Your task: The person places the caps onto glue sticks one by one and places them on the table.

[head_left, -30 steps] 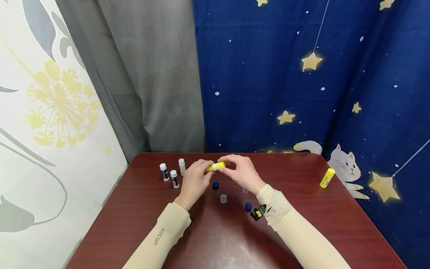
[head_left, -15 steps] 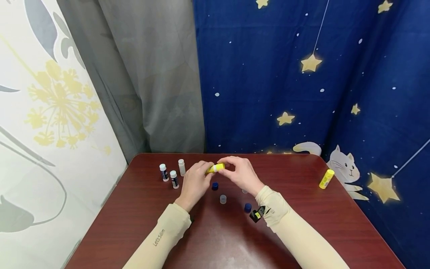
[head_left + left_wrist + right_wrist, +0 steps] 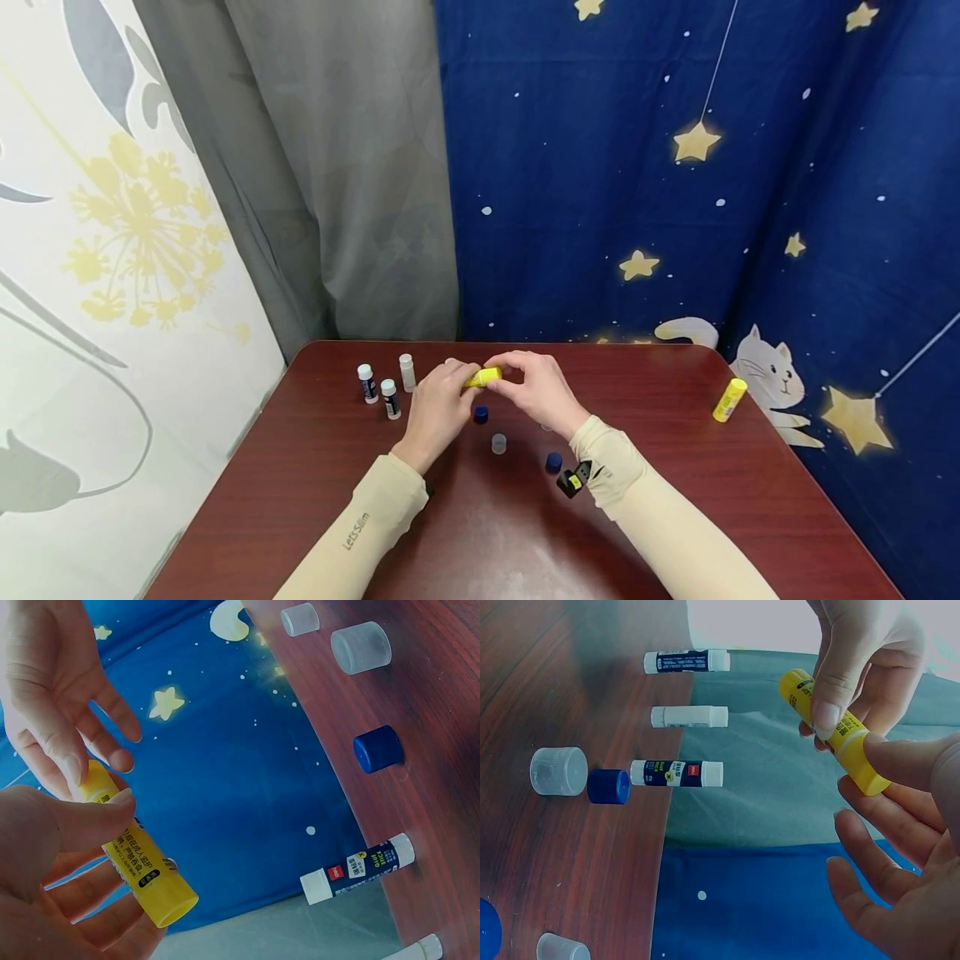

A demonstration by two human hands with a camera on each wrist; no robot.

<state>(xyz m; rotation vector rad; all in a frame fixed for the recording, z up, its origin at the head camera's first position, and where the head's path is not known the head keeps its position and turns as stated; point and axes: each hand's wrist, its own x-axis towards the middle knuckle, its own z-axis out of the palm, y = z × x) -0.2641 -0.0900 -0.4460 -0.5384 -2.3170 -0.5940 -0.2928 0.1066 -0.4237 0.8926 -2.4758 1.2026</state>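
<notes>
A yellow glue stick (image 3: 483, 377) is held tilted above the table between both hands. My left hand (image 3: 437, 412) grips its body, thumb lying along the printed label in the left wrist view. The thumb and index finger of my right hand (image 3: 547, 390) pinch the yellow cap end (image 3: 866, 776); its other fingers are spread. A thin pale ring shows between cap and body in the right wrist view. Below the hands stand a blue cap (image 3: 481, 414), a clear cap (image 3: 498, 443) and a second blue cap (image 3: 553, 462). Another clear cap (image 3: 300, 619) is mostly hidden in the head view.
Left of the hands stand two navy glue sticks (image 3: 367, 384) with white tops and a white stick (image 3: 407, 373). Another yellow glue stick (image 3: 729, 400) stands near the right edge of the dark red table (image 3: 300, 483). Curtains hang behind the table.
The white band between the glue stick's body and its cap end has narrowed in the head view. Both hands stay almost in place; the things on the table have not moved.
</notes>
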